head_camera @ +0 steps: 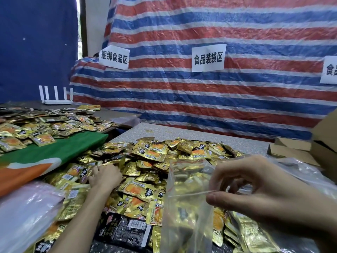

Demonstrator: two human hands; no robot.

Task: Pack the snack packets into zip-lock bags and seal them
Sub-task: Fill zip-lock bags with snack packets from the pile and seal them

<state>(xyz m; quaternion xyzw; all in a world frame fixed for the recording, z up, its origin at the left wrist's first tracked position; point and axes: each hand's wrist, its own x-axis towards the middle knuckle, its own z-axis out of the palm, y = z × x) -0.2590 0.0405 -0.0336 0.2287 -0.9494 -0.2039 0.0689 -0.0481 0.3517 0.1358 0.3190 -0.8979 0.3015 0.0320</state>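
Note:
A big heap of gold snack packets [155, 157] covers the speckled table [182, 132]. My right hand [255, 189] pinches the open rim of a clear zip-lock bag [186, 212], which hangs upright over the heap with several gold packets showing through it. My left hand [104, 177] reaches into the left side of the heap, palm down, fingers curled onto gold packets there; whether it grips one is unclear. A large black packet [124, 229] lies at the front of the heap.
A second spread of gold packets [36, 128] lies on the left table by a green and orange cloth [54, 156]. Clear plastic bags [25, 212] lie front left. Cardboard boxes [310, 143] stand at right. A white router [56, 99] and a striped tarp [200, 97] are behind.

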